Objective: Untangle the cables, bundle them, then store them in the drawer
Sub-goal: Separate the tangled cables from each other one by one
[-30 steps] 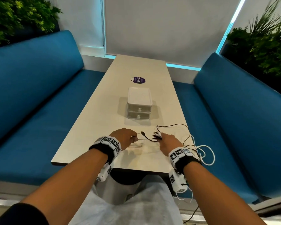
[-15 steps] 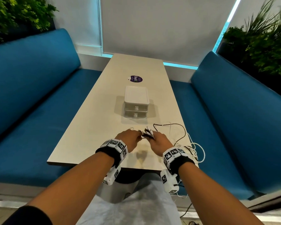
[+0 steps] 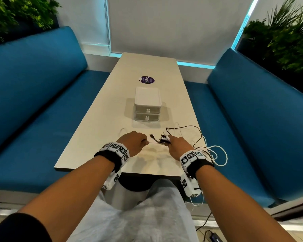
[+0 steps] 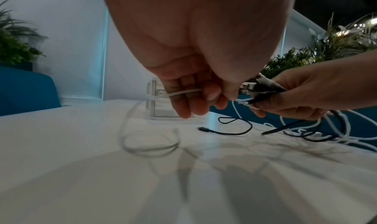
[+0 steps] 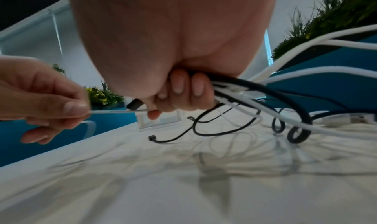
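My right hand point(image 3: 175, 143) grips a bunch of black and white cable ends point(image 3: 164, 139) just above the table; in the right wrist view its fingers point(image 5: 183, 88) curl round the cable bundle point(image 5: 244, 85). My left hand point(image 3: 136, 142) pinches a thin white cable point(image 3: 153, 142) that runs across to the bunch; the left wrist view shows this white cable point(image 4: 183, 92) passing through the curled fingers point(image 4: 189, 101). Loose black and white cable loops point(image 3: 208, 151) trail off the table's right edge. A small white two-drawer box point(image 3: 147, 105) stands behind the hands, both drawers closed.
The long pale table point(image 3: 98, 130) runs away from me between two blue benches point(image 3: 33, 95). A purple round sticker point(image 3: 147, 79) lies beyond the drawer box. Plants stand at both far corners. A black cable end point(image 4: 204, 129) lies loose on the tabletop.
My hands came together half a second ago and have now drawn apart again, stretching the thin white cable between them. The head view has tilted slightly.
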{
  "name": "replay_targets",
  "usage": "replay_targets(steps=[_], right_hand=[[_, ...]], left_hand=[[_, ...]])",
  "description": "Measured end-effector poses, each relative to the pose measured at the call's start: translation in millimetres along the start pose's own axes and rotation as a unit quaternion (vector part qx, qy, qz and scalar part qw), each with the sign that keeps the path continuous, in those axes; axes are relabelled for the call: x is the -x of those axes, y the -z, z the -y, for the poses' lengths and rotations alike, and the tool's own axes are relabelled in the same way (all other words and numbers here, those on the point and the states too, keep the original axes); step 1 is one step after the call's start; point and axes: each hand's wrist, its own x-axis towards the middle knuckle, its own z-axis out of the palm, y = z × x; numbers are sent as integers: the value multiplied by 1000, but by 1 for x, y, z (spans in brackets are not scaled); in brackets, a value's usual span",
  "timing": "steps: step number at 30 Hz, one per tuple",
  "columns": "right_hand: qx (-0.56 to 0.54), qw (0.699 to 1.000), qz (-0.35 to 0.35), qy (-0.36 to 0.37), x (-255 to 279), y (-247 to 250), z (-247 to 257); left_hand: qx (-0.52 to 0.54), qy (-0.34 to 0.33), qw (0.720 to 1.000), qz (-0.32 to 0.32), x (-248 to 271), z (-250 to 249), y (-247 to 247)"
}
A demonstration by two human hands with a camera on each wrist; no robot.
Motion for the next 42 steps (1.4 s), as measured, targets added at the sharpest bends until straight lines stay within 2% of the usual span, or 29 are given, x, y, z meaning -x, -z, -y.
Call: replay_targets(steps=[5,10,13,17,19,21,24,27,31,36,42], right_hand=[[84,994,-11,-72,6,4,-33],[-2,991,-75,-109,8,3,-23],[-82,989,-87,-86,5,1,-10],[-153,988,-22,12,6,-9,16],[-176,984,-11,22,7,-12,22],[-180,984,8,13,6,-13,22],[-121,992,26,8,5,-12,17],[-45,999,6,-15,5,-11,3],[-2,996,-21,-92,7,-5,-26],[-26,991,-45,-120,7,-4,-24],[-118,977,-132,-119,8,-2,4]], left_hand=[[-65,17,998,14,5,18,0],[-91,24,995,26,2,4,-20],[-104,16,994,18,0,-4,-26],[-83,3,996,-20,-3,-18,-24],[-56,6,998,-33,-3,-19,-21],[-38,3,998,-40,-1,-17,-20],[-21,2,1000,-23,2,-13,-18],[17,16,1000,-9,3,0,-13],[40,32,998,-29,8,29,-5],[16,53,998,-40,13,27,-10],[-40,72,995,-47,7,3,-18]])
